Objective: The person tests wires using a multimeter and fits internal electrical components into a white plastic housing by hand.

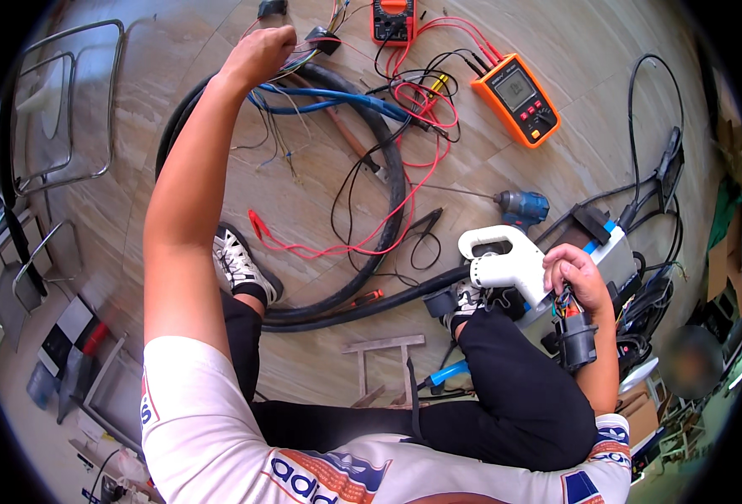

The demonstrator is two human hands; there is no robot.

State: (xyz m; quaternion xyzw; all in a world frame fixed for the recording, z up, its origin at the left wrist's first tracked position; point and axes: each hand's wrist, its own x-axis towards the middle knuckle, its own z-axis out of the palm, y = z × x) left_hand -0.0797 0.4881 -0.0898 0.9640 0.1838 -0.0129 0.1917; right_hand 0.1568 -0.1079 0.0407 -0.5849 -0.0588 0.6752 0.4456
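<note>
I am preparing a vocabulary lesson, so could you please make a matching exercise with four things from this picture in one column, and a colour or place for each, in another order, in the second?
Things:
1. drill
2. looped handle
3. two meters
4. left hand

Colours and places:
A. orange
B. beside a small black block
C. blue, lying on the floor
D. white, beside the right hand

Right pairs: 1-C, 2-D, 3-A, 4-B.
</note>
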